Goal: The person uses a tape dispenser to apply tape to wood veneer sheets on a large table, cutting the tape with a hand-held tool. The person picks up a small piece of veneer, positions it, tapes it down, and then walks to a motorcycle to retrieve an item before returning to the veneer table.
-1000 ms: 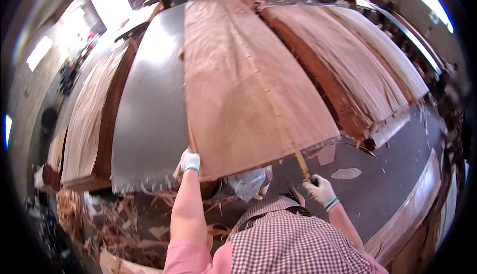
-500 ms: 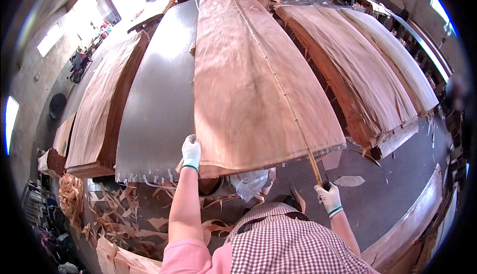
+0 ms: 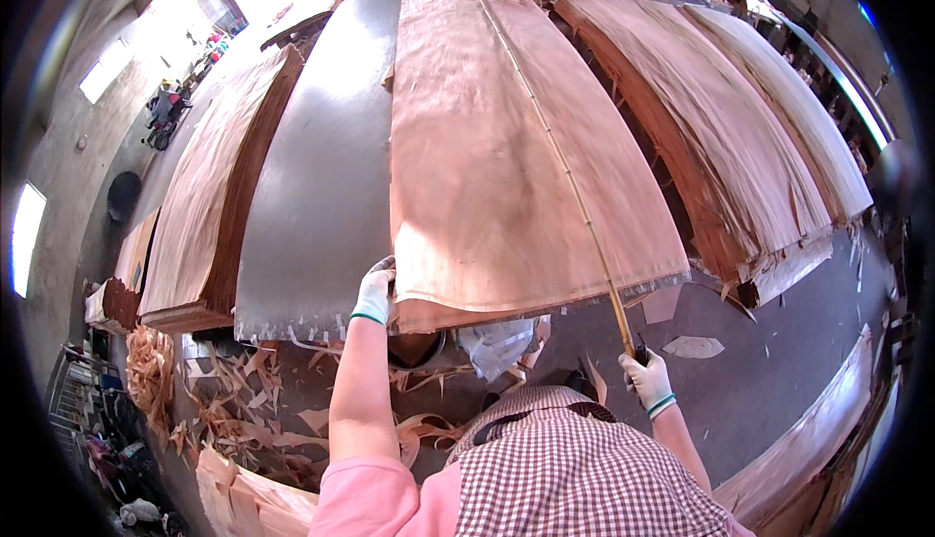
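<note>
A wide, pinkish wood veneer sheet (image 3: 526,177) lies lengthwise on the stack in front of me. My left hand (image 3: 375,292), in a white glove with a green cuff, is closed at the sheet's near left edge; its fingertips are partly hidden there. Near that corner the sheet's front edge curls slightly. A long, thin bamboo stick (image 3: 560,152) with evenly spaced joints runs up over the sheet toward its far end. My right hand (image 3: 648,379), gloved the same way, is wrapped round the stick's dark near end, just beyond the front edge.
A smooth grey panel surface (image 3: 317,167) adjoins the sheet on the left. Tall veneer stacks stand at left (image 3: 224,186) and right (image 3: 701,128). Veneer scraps (image 3: 243,396) litter the floor below, beside a clear plastic bag (image 3: 495,347). More sheets (image 3: 804,440) lie at lower right.
My left hand has shifted slightly up the sheet's left edge, and the near corner now curls more. The right hand still grips the stick, which lies much as before. The view has tilted a little.
</note>
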{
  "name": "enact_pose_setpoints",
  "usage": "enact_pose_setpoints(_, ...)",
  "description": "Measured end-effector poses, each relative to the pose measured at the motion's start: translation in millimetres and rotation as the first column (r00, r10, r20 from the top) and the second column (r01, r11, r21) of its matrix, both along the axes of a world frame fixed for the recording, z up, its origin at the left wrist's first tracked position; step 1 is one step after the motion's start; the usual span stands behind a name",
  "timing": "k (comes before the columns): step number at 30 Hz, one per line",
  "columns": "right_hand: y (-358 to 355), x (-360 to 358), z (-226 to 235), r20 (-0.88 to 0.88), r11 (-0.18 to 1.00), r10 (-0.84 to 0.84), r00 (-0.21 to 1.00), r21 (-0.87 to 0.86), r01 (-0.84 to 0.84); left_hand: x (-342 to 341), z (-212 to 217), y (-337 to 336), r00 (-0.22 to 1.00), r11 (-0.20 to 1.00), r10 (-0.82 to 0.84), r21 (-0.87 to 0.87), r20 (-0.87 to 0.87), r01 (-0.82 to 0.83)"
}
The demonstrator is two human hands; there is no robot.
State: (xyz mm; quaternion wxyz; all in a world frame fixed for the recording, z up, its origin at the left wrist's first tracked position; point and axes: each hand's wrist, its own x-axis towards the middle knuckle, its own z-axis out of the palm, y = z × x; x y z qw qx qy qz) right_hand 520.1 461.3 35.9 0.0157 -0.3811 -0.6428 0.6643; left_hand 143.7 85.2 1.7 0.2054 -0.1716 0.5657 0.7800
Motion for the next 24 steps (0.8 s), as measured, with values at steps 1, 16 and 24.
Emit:
enact_pose_setpoints(1,-2,0,-1,0.016,1.000,-0.012,1.000,-0.001,0.012,0,-1,0,1.000,0.999,0.020,0.027,0.010,-0.020)
enact_pose_setpoints(16,-24,-22,3,-0.189,1.000,-0.031,0.981,-0.012,0.029,24,62,58,0.683,-0.481,-0.694,-0.852,0.228,-0.204)
enact_pose_setpoints(24,-2,-61,-9,-0.189,0.968,0.088,0.978,-0.215,-0.129,12,121,272,0.740,0.842,-0.535,-0.179,-0.409,0.509)
